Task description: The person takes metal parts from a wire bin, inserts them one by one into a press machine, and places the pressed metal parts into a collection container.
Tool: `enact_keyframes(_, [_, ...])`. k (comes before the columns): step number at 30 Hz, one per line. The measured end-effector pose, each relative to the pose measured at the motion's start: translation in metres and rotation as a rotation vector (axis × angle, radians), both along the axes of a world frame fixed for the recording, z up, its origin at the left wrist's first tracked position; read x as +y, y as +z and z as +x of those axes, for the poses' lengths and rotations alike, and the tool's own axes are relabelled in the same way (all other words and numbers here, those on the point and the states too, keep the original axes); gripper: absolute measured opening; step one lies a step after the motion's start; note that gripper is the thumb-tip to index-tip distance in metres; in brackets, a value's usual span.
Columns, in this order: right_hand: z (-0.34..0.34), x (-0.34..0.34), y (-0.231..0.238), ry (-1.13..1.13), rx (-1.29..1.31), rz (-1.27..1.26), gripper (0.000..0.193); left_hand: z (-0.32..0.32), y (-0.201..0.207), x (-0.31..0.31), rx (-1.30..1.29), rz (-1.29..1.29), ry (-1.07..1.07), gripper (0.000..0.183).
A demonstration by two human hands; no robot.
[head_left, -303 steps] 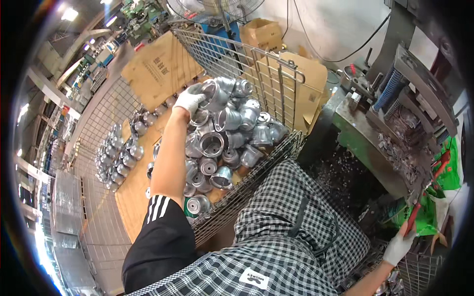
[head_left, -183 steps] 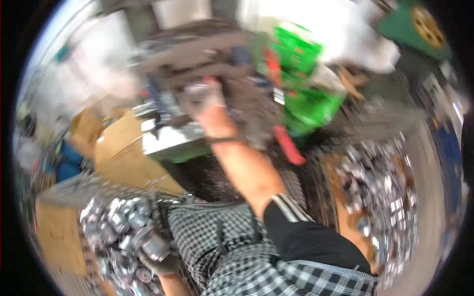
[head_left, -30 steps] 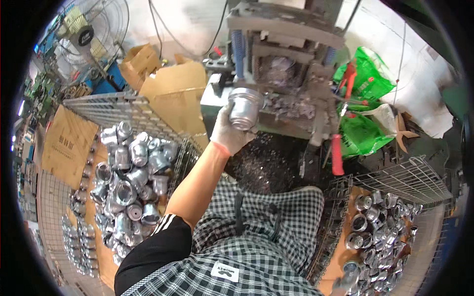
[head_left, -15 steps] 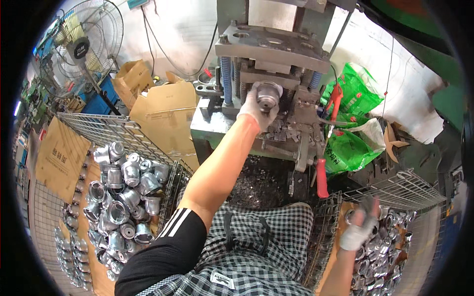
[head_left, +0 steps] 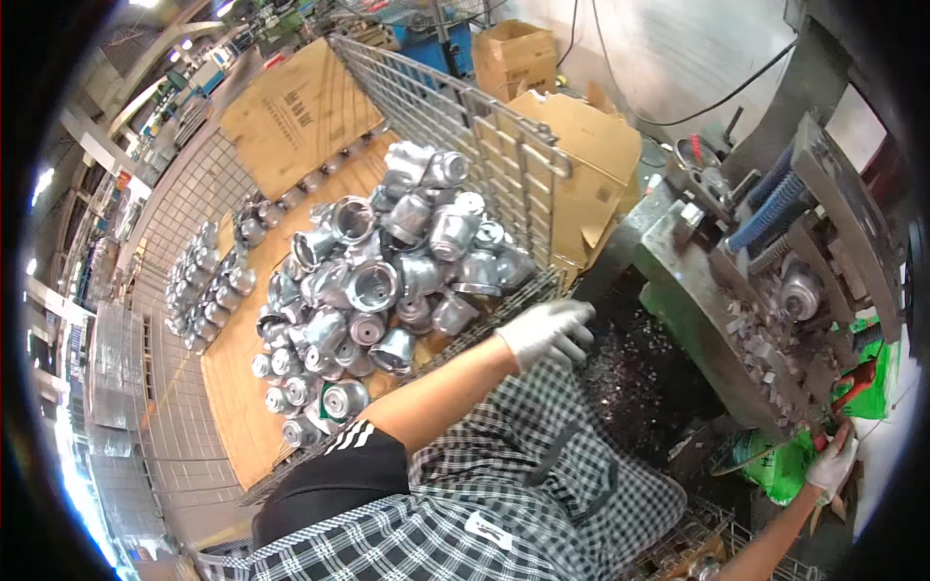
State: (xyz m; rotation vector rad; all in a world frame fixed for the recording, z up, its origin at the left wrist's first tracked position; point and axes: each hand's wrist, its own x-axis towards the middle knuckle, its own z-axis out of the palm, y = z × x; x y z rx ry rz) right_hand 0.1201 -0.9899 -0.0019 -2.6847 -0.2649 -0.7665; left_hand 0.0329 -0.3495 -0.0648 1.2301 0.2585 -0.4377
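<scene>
My left hand [head_left: 549,334], in a white glove with its fingers apart and a little bent, hangs empty over the near edge of the left wire cage, beside a heap of shiny metal cups [head_left: 373,288]. One metal cup [head_left: 800,292] sits in the press [head_left: 717,300] between its plates, with neither hand touching it. At the lower right, my gloved right hand [head_left: 835,463] is closed around a red handle beside the press; the fingers cover most of that handle.
The wire cage [head_left: 528,174] holds cardboard sheets [head_left: 300,121] and rows of more cups. Cardboard boxes [head_left: 572,145] stand behind it. Metal scraps [head_left: 630,387] litter the dark area below the press. Green bags [head_left: 785,470] lie by my right hand; another cage [head_left: 712,528] is at the bottom.
My left hand has let go of the cup in the press and moved back toward the left cage. My right hand has gone from the right cage to the red handle. The view has swung left.
</scene>
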Motion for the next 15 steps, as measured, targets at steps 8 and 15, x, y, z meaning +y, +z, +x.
enact_keyframes(8, [0.016,0.020,-0.013,-0.105,0.048,0.127,0.057,0.047,0.075,0.250,-0.336,1.552,1.036,0.061])
enact_keyframes(15, [-0.009,0.049,0.019,-0.151,0.182,0.340,0.046,0.158,-0.051,0.416,0.342,1.321,0.213,0.082])
